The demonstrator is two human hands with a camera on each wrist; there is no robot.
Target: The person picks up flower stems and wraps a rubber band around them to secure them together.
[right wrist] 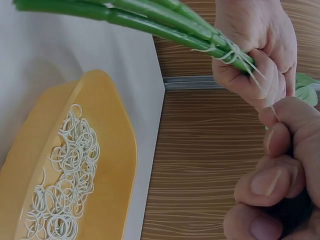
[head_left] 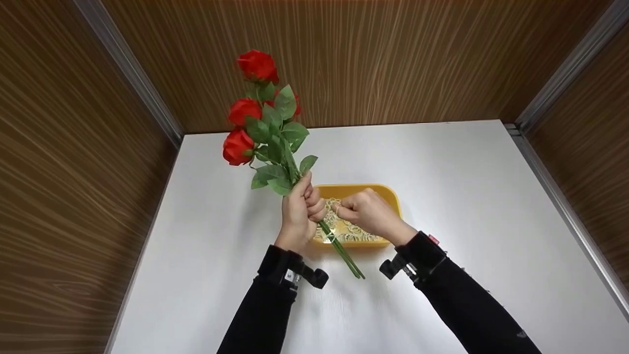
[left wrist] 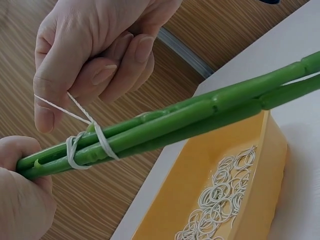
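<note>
- Rose stems [left wrist: 190,117]: bunch of green artificial stems, held tilted above the white table [head_left: 467,196], cut ends pointing toward the person, red blooms [head_left: 244,110] up and away to the left.
- Rubber band [left wrist: 82,142]: white, wrapped several turns around the stems just beside the left hand; one loop is stretched off the bundle, taut.
- Left hand [head_left: 299,214]: fist clenched around the stems just below the leaves [head_left: 275,147]. In the right wrist view the wraps sit right against its fingers [right wrist: 250,80].
- Right hand [head_left: 368,211]: fingers curled, thumb and index finger pinching the stretched loop of the band and pulling it away from the stems. Not touching the stems themselves as far as the left wrist view shows.
- Yellow tray [head_left: 388,192]: on the table directly under and behind both hands, shallow, rectangular with rounded corners.
- Loose rubber bands [right wrist: 65,185]: white heap lying in the tray bottom.
- Both forearms in black sleeves [head_left: 467,305], wrist camera mounts strapped on.
- Surroundings: wood-grain walls [head_left: 383,59] on three sides with metal corner strips.
</note>
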